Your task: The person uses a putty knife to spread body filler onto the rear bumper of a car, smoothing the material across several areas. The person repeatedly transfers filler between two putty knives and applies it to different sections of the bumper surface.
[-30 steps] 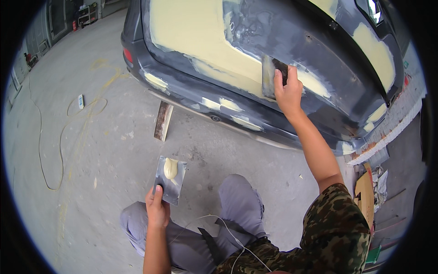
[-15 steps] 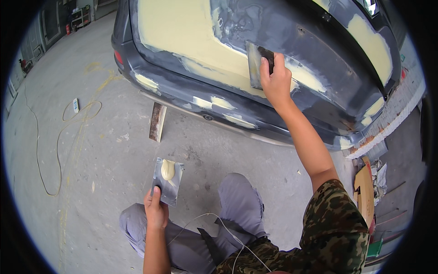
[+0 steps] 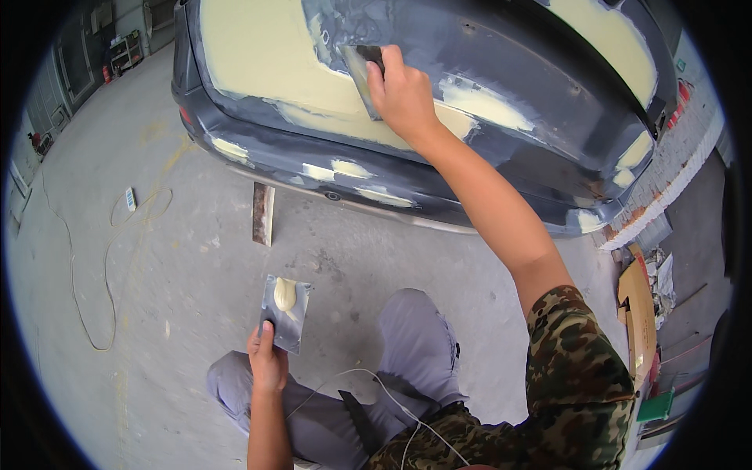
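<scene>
A dark car body [image 3: 548, 86] with broad patches of pale yellow filler [image 3: 258, 59] fills the top of the view. My right hand [image 3: 403, 94] reaches up to it, fingers wrapped round the dark grip of a flat putty spreader [image 3: 358, 78]. The spreader's blade lies against the panel, at the right edge of the large filler patch. Low over the floor, my left hand [image 3: 268, 360] holds a thin rectangular metal plate [image 3: 291, 317], thumb on top. On the plate's far half sits a dollop of cream-coloured filler [image 3: 285, 294].
A narrow rusty metal strip [image 3: 263, 215] stands beneath the bumper. Leftward on the concrete floor lie a long thin cable [image 3: 110, 274] and a small white block [image 3: 131, 199]. Cardboard [image 3: 636, 313] leans at the right, near a pale ledge [image 3: 658, 200].
My right hand has moved the spreader leftward and slightly up across the panel. The view has shifted a little, while my left hand holds the plate in nearly the same place.
</scene>
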Tool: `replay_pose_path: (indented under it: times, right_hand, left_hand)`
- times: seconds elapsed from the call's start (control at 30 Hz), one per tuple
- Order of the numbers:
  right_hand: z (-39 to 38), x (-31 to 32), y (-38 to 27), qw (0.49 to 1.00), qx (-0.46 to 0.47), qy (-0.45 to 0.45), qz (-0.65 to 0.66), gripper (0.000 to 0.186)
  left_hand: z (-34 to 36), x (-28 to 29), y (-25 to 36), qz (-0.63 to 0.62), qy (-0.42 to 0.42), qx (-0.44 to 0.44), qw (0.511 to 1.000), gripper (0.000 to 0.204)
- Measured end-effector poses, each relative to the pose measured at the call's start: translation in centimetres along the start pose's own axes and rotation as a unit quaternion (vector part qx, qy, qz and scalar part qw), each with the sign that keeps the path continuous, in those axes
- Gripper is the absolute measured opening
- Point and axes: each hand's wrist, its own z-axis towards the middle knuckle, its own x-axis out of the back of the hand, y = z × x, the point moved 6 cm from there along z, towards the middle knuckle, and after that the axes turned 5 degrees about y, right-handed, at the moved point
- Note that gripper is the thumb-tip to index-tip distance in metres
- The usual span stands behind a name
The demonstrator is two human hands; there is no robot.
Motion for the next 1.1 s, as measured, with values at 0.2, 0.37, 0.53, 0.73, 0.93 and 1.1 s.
replay_pose_path:
  times: [0.2, 0.37, 0.53, 0.73, 0.93, 1.1]
  right_hand:
    - [-2.6, 4.4, 1.5, 0.999, -0.043, -0.001, 0.014, 0.021]
    - [-5.3, 4.4, 1.6, 0.999, -0.031, 0.02, 0.032, 0.021]
    - [-3.7, 1.4, -0.5, 0.998, -0.025, 0.024, 0.044, 0.02]
    - [-2.5, 0.9, -0.7, 0.999, -0.015, 0.046, 0.004, 0.018]
    - [-2.7, 0.5, 0.9, 0.998, -0.038, 0.042, 0.006, 0.016]
    - [0.0, -2.3, -1.4, 0.999, -0.007, 0.032, -0.012, 0.019]
  left_hand:
    - [-1.9, -0.5, -1.3, -0.012, 0.008, 0.012, 1.0, 0.034]
    - [-1.1, 2.0, 0.6, -0.009, 0.006, 0.015, 1.0, 0.033]
    - [-0.3, 3.1, 0.6, -0.03, 0.015, 0.011, 0.999, 0.032]
    - [1.3, 2.7, 0.7, -0.041, -0.001, 0.005, 0.999, 0.032]
    - [2.1, 1.9, 0.3, -0.03, -0.001, 0.011, 0.999, 0.032]
    - [2.1, 1.8, 0.1, -0.021, -0.003, 0.015, 1.0, 0.033]
